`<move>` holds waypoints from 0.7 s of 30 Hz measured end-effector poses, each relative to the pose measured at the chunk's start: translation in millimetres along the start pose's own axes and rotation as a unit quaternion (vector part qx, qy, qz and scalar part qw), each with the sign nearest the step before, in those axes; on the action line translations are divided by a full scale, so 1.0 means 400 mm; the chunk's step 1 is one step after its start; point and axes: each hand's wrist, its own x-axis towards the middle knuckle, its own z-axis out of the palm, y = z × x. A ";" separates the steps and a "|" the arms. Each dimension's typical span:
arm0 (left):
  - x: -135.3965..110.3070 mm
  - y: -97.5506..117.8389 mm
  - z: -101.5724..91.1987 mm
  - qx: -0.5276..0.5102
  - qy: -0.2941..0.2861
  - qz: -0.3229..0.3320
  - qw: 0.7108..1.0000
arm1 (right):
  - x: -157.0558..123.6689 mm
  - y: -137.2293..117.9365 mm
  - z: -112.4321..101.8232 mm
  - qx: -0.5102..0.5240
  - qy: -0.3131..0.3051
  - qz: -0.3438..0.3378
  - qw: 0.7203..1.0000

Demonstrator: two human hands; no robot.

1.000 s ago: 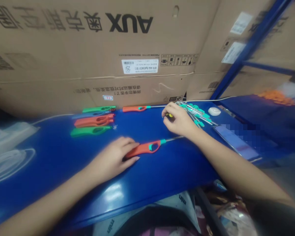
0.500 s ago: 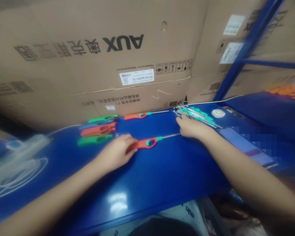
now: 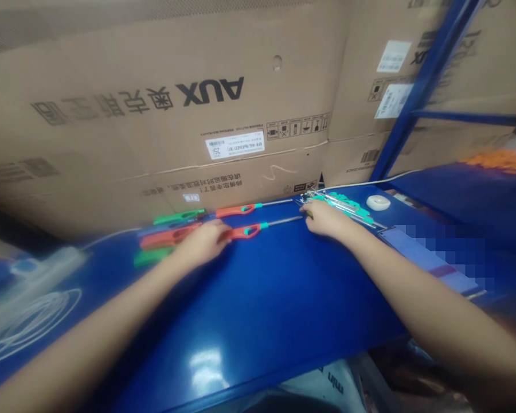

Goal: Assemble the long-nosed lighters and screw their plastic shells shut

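Your left hand [image 3: 208, 241], just left of the frame's centre, is closed around the butt of an orange-red utility lighter [image 3: 241, 232]. The lighter lies roughly level across mid-frame, teal trigger in its loop, teal collar ahead of that, metal tube pointing right. Tube tip ends just beside your right hand [image 3: 324, 219]; contact between them cannot be told.

Your right hand, right of centre, has its fingers curled around a small yellowish object [image 3: 309, 213], mostly hidden; type not identifiable. Directly behind this hand: a loose pile of metal tubes with teal fittings [image 3: 348, 205].

Second orange-red lighter [image 3: 229, 211], also tubed, lies beyond yours, close to the AUX carton [image 3: 146, 149]. The carton's print reads upside down.

Left of centre, beside and partly behind your left hand and forearm: a green handle [image 3: 176, 217], red handles [image 3: 165, 237] and another green handle [image 3: 150, 257], grouped side by side. Blur there; count uncertain.

Right of the tube pile: a white rounded object [image 3: 378, 202], then a smartphone [image 3: 434, 261], partly pixelated. At the lower left of the frame you have a coiled white cable [image 3: 47, 312] on the blue tabletop [image 3: 258, 321].
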 end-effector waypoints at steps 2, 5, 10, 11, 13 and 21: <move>0.015 -0.008 0.003 0.006 0.006 -0.005 1.000 | -0.001 0.002 0.000 0.000 -0.001 0.006 1.000; 0.040 -0.017 0.008 0.017 0.021 -0.017 0.999 | -0.004 -0.002 0.002 -0.006 -0.009 0.016 1.000; 0.072 -0.029 0.015 0.046 0.051 -0.037 0.997 | -0.005 -0.006 0.006 -0.016 -0.019 0.013 1.000; 0.076 -0.031 0.017 0.052 0.053 -0.034 0.997 | -0.005 -0.005 0.006 -0.018 -0.019 0.012 1.000; 0.081 -0.033 0.021 0.065 0.047 -0.024 0.997 | -0.006 -0.005 0.008 -0.020 -0.020 0.008 1.000; 0.074 -0.016 0.043 0.117 0.038 -0.031 0.992 | -0.015 -0.020 0.007 -0.024 -0.020 0.002 0.999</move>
